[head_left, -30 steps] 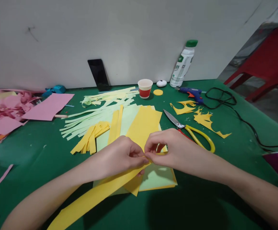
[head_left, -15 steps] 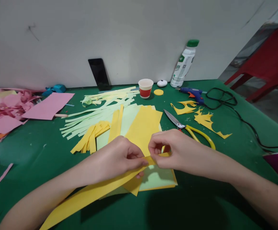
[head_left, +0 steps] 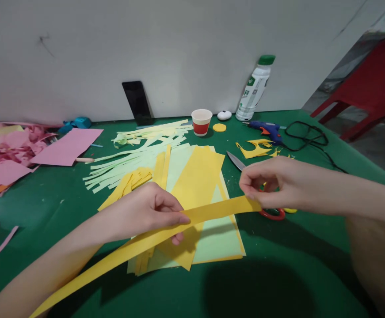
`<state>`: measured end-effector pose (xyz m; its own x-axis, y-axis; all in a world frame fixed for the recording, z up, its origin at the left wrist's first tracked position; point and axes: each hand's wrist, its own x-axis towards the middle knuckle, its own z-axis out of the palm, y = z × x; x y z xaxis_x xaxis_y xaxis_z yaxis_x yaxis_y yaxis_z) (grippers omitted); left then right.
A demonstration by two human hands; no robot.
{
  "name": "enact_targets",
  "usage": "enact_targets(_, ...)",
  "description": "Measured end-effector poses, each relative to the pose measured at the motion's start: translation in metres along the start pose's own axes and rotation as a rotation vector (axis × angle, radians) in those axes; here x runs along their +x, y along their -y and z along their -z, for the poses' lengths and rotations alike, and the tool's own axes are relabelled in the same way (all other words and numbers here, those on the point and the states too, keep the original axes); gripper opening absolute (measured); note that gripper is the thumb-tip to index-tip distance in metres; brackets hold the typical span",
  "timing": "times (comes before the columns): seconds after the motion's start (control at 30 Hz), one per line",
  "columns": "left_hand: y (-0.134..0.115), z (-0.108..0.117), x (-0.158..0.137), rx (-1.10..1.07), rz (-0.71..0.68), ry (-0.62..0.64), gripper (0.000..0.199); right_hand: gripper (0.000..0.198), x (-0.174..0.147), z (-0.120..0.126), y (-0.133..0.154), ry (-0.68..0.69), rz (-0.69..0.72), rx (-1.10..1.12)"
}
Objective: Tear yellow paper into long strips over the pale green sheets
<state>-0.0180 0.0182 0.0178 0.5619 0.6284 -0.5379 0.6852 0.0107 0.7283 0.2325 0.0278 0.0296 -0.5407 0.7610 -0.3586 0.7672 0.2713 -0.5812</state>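
A long yellow paper strip (head_left: 219, 211) stretches from the lower left up to the right, above the papers. My left hand (head_left: 146, 212) pinches it near its middle between thumb and fingers. The strip's right end is pinched in my right hand (head_left: 268, 181). Beneath lie light green sheets (head_left: 220, 245) and yellow sheets (head_left: 199, 172). Left of the stack is a bunch of cut yellow strips (head_left: 122, 190), partly covered by my left forearm. Scissors (head_left: 234, 161) lie behind my right hand, with only the blade tip and parts of the red and yellow handles showing.
Light green strips (head_left: 112, 170) spread at the back. A paper cup (head_left: 201, 123), a white case (head_left: 224, 115), a phone (head_left: 137, 102) and a leaning bottle (head_left: 254, 90) stand along the wall. A blue glue gun (head_left: 267, 130) with its cord lies right; pink paper (head_left: 68, 148) lies left.
My right hand has moved right and slightly up with the strip's end. More strip now shows between my hands. My left hand has shifted a little left, still pinching the strip.
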Motion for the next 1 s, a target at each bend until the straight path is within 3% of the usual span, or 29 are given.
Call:
enact_targets(0.13,0.003,0.001,0.001,0.018,-0.016,0.003,0.039,0.013,-0.004,0.015,-0.016,-0.036,-0.072,-0.073)
enact_targets(0.23,0.005,0.001,0.003,0.022,-0.026,-0.009,0.039,0.019,-0.004,0.019,-0.02,-0.248,-0.126,-0.069)
enact_targets(0.33,0.004,-0.004,0.008,0.021,-0.026,-0.018,0.039,0.023,0.002,0.005,-0.006,-0.376,0.021,-0.026)
enact_targets(0.4,0.002,-0.009,0.012,0.016,-0.028,-0.016,0.039,0.021,0.008,-0.012,0.007,-0.246,0.142,-0.025)
enact_targets(0.57,-0.001,-0.019,0.018,0.026,-0.052,-0.007,0.04,0.025,0.021,-0.04,0.022,0.017,0.244,0.034)
enact_targets(0.77,-0.001,-0.017,0.018,-0.028,-0.024,-0.003,0.037,0.032,0.026,-0.023,0.011,0.23,0.194,0.054)
enact_targets(1.0,0.012,-0.015,0.021,-0.061,-0.015,-0.081,0.028,0.035,0.023,-0.005,0.0,0.317,0.107,0.044)
